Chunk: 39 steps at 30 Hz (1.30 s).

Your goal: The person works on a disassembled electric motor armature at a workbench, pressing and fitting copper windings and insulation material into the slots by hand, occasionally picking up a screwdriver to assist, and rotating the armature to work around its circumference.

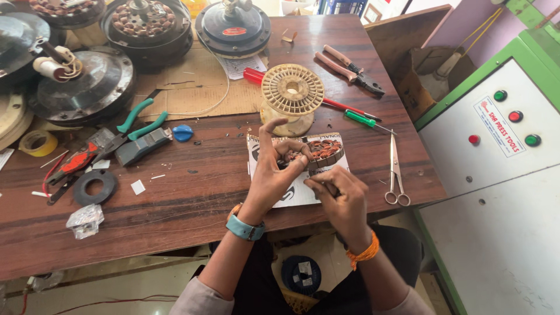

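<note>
A ring-shaped stator [322, 150] wound with copper coils lies on a printed paper sheet [300, 192] on the wooden table [192, 192]. My left hand [273, 172] grips the stator's near-left rim, index finger raised. My right hand [341, 195] is closed with pinched fingertips just below the stator's near edge; whatever it pinches is too small to make out. A cream plastic wire spool [291, 96] stands just behind the stator.
Scissors [395, 175] lie at the right. Behind are a green screwdriver [361, 119], a red screwdriver [259, 77] and pliers [350, 67]. Green-handled pliers [140, 119], a tape roll [38, 143] and a black ring [95, 186] lie left. Fan motor housings [84, 87] fill the back left. A green-and-white machine cabinet [496, 146] stands right.
</note>
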Tool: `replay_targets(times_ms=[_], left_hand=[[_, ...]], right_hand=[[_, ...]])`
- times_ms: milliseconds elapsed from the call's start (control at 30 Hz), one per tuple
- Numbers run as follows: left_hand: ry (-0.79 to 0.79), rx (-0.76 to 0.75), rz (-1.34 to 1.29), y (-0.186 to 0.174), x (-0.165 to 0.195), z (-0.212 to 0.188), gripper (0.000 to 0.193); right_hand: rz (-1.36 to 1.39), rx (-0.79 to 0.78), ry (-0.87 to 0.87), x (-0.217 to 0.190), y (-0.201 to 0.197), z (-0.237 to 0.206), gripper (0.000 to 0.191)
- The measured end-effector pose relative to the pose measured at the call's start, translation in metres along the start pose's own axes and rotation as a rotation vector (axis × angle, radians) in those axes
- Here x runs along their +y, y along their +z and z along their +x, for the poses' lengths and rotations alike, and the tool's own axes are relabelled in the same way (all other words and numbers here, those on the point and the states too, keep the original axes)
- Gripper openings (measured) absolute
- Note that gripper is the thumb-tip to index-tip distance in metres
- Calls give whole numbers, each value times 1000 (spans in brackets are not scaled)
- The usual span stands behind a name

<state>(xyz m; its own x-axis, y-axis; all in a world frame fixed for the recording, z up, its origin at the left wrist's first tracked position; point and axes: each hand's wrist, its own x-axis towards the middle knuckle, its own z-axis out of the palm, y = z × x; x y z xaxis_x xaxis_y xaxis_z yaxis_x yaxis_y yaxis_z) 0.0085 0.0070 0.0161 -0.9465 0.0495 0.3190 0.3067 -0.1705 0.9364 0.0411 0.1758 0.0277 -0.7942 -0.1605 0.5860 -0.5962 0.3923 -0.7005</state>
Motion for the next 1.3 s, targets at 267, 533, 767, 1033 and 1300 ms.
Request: replay_targets(times_ms=[267, 533, 767, 1033, 1300], left_hand=[[155, 93, 183, 3, -3, -12, 61], [449, 129, 583, 17, 1, -12, 74], [432, 115, 645, 20, -1, -11, 78], [478, 158, 682, 22, -1, -16, 65], [494, 132, 409, 18, 6, -7, 85]], right_hand=[[69, 55, 167, 24, 7, -24, 7], [29, -10, 275, 37, -6, -47, 6], [-133, 6, 154, 32, -46, -9, 9], [-204, -53, -108, 5, -55, 48, 12], [-298, -267, -160, 0, -39, 87, 14]])
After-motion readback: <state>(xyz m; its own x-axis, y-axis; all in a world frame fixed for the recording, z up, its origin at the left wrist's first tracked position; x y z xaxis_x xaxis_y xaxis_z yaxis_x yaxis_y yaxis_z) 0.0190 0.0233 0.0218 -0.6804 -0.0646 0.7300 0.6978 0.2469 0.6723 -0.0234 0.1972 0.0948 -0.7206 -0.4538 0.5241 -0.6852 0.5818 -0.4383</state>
